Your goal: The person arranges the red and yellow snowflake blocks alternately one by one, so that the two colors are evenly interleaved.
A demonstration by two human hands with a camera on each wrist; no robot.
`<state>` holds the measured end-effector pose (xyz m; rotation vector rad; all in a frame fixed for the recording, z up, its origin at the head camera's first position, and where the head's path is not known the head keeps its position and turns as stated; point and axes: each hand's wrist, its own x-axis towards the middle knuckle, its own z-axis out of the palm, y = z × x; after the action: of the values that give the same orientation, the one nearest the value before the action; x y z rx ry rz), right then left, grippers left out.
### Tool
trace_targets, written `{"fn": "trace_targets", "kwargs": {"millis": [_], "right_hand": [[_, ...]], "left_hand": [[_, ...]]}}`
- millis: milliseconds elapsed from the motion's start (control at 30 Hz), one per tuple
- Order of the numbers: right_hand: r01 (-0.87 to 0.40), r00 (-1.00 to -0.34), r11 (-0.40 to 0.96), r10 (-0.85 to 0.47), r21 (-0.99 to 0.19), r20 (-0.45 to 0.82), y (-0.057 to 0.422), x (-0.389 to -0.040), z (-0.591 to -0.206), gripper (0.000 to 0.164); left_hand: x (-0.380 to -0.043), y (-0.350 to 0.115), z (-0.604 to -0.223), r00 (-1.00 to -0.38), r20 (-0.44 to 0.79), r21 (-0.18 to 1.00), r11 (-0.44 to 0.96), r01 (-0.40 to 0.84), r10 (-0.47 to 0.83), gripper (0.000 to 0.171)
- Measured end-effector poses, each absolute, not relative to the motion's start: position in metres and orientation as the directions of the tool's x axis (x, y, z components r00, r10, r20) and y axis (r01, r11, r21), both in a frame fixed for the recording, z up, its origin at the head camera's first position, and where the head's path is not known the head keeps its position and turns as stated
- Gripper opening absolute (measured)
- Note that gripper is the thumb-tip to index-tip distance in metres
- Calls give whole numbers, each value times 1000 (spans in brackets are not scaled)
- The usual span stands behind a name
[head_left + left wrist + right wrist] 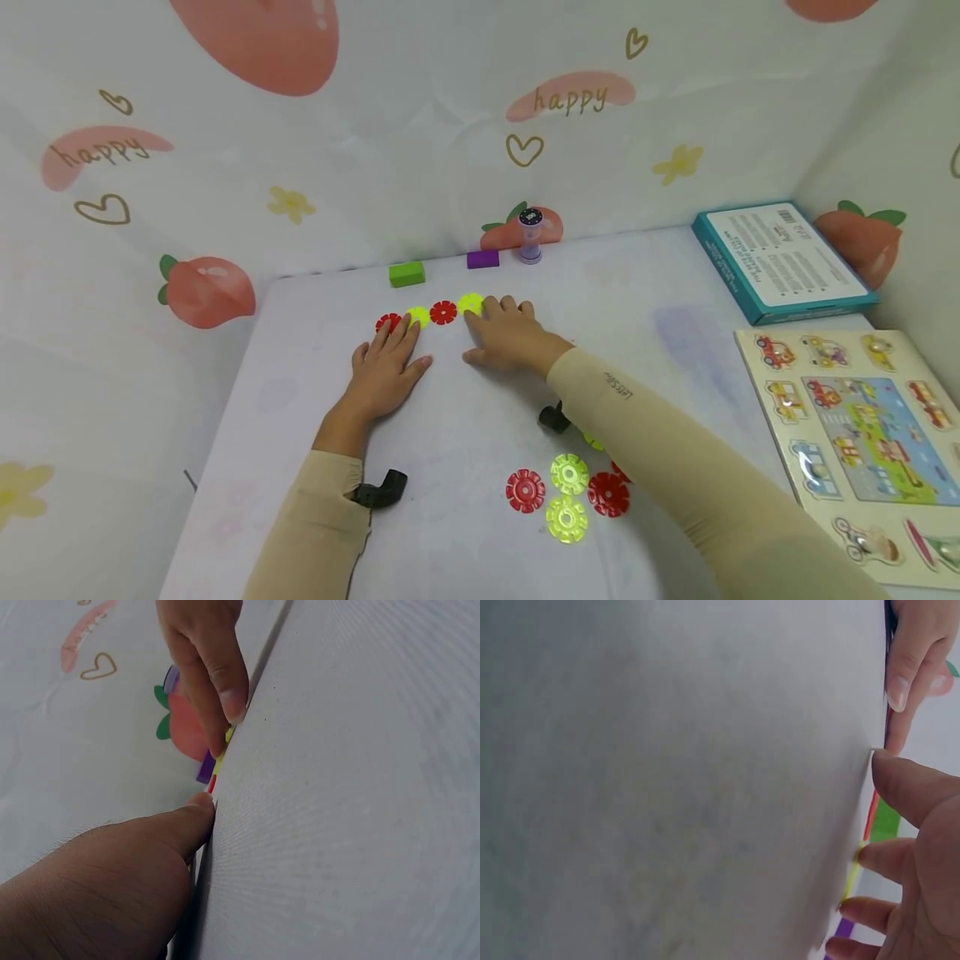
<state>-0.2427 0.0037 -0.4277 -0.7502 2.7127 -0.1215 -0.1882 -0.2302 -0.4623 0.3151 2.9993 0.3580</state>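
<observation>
1. The discs (443, 312) might slip apart if a finger pushes too hard.
2. They look flat and notched, red and yellow by turns, in a row before the green block (407, 274) and to its right.
3. The left hand (384, 379), fingers straight, touches discs nearest the block; the right hand (513, 333), fingers loosely spread, touches a yellow one farther right. Neither seems to grip.

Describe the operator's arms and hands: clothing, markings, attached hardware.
Left hand and right hand are ungloved. Left sleeve and right sleeve are long and beige; the right carries small dark lettering, not fully legible. A black curved fitting juts from the left cuff; another black piece, partly hidden, shows by the right.
</observation>
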Motion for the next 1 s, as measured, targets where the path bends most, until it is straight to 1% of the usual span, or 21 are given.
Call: {"fn": "trace_targets", "kwargs": {"millis": [167,333,433,500,567,600,667,733,800,867,933,1000], "right_hand": [[-483,-818,862,-507,-155,-272,0,-242,-428,80],[-476,-831,863,-505,-170,-235,-2,-242,-428,77],[-422,-868,874,-467,-242,-169,1,-239,-417,72],[-382,-897,853,-435,-356,-79,8,-235,-402,69],[-358,-913,775,-407,-521,22,21,-227,-380,67],[-364,-911,702,-404,-612,79,28,-221,-369,65],[-383,-893,519,-419,-764,163,46,-207,-351,58],[-393,-860,312,-456,-865,227,66,-190,-339,49],[-390,-820,144,-504,-909,272,86,-173,-335,41],[-387,-779,40,-549,-921,304,108,-157,-340,39],[-381,-764,9,-566,-925,310,130,-141,-352,41],[-359,-777,22,-561,-933,286,151,-126,-368,44]], "left_hand": [[-188,-232,-463,-973,-75,248,949,194,218,74],[-189,-233,-463,-972,-69,254,947,199,223,74],[-188,-232,-462,-972,-77,257,946,197,223,74],[-189,-232,-462,-972,-85,254,948,193,220,74],[-190,-230,-463,-973,-87,247,951,188,215,75],[-190,-230,-464,-973,-88,243,952,185,212,75],[-191,-229,-464,-974,-93,240,954,181,209,76],[-191,-230,-464,-974,-91,240,953,183,210,76],[-191,-230,-465,-972,-90,242,952,189,216,76],[-191,-231,-466,-971,-87,245,949,196,223,76],[-192,-232,-467,-971,-88,245,950,195,222,76],[-192,-232,-467,-972,-91,245,951,190,218,76]]}}
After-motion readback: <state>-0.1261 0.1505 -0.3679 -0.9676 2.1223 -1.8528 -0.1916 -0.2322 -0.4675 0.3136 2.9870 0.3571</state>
